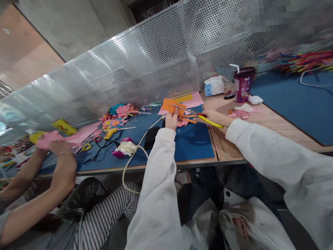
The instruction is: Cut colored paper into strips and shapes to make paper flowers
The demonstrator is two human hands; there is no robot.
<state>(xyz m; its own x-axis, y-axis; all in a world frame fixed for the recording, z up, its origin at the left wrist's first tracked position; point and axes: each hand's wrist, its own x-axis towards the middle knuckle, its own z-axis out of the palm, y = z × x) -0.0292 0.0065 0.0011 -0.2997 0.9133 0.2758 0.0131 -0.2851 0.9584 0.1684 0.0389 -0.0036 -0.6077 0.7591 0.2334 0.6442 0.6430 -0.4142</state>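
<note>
My left hand (172,121) pinches the lower edge of an orange sheet of paper (172,106) and holds it up above the blue mat (191,142). My right hand (213,116) is closed round the yellow handles of a pair of scissors (196,115). The blades point left and reach across the orange sheet. Small orange and pink offcuts (185,121) lie on the mat just under both hands. Both my arms are in white sleeves.
A purple cup with a straw (243,84), a tissue box (213,86) and pink scraps (242,113) sit on the wooden table to the right. Paper flowers (118,114) lie left. A person to my left handles pink paper (53,139). A perforated metal screen (162,54) backs the table.
</note>
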